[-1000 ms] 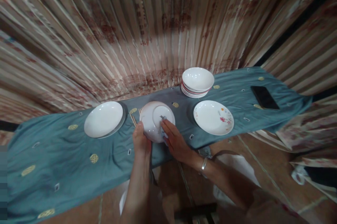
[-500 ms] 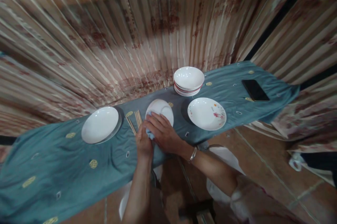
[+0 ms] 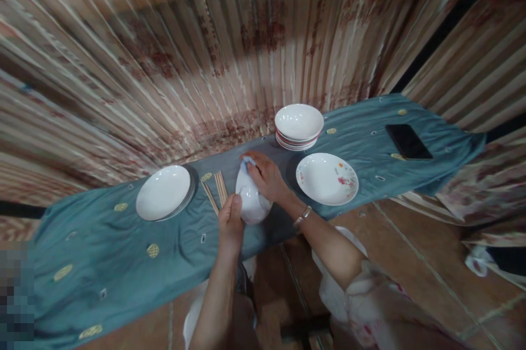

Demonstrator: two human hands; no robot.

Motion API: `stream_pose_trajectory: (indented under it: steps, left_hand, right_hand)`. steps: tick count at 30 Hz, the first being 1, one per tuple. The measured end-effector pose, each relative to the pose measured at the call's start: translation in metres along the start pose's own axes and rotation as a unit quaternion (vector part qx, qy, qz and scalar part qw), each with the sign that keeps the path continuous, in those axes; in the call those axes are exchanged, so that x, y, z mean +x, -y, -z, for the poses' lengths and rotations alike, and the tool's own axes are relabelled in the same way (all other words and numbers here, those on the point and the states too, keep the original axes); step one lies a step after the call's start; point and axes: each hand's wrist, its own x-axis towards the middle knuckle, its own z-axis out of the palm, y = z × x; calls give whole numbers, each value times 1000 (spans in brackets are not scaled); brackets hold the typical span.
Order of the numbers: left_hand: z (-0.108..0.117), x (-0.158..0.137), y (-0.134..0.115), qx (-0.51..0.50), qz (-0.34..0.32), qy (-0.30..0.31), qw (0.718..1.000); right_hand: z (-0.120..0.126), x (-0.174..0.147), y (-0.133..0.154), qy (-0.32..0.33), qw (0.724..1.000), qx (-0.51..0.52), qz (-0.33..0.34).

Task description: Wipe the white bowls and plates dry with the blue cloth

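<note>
A white bowl (image 3: 252,205) is tilted between my two hands above the near middle of the table, its rounded outside facing me. My left hand (image 3: 230,217) grips the bowl's left edge, thumb along the side. At the bowl's far rim, my right hand (image 3: 267,176) is closed on a light blue cloth (image 3: 248,160) pressed against it. Only a small part of the cloth shows between the fingers. Several wooden chopsticks (image 3: 221,188) lie on the table just left of the bowl.
A stack of white plates (image 3: 163,194) sits to the left. Stacked bowls (image 3: 299,122) stand at the back, with a flower-patterned plate (image 3: 327,179) nearer on the right. A black phone (image 3: 409,141) lies at the far right on the green tablecloth (image 3: 181,251). A curtain (image 3: 230,54) hangs behind.
The bowl has turned, so its side now shows more toward me. My right hand has shifted with the cloth to the bowl's far rim. The view has moved slightly left.
</note>
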Motion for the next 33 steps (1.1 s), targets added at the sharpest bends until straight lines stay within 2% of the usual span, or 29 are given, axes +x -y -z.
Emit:
stream_pose_trajectory:
  steps: [3,6,11,14,18,23,33]
  left_hand:
    - [-5,-2,-6,-1,6,10,1000]
    - [-9,-4,-11,-5,20,-12,1000]
    - [-11,-4,-12,-17,16,-62,998]
    - [-9,-1,-11,-41,10,-88,995]
    - [-7,3,-6,-81,11,-123,989]
    - [-13,6,-2,-106,32,-180,977]
    - [-12,12,-15,-178,118,-294,932]
  right_hand:
    - [-4,5,-16,5,999,26,-45]
    - [-9,6,-33,9,991,49,-123]
    - [-17,-11,-65,1,959,97,-266]
    - [-23,-28,-78,-13,940,142,-309]
    - [-26,-45,-82,-9,936,183,-302]
    - [-26,-49,-81,-1,940,193,-281]
    - [-31,-64,-78,37,962,122,-241]
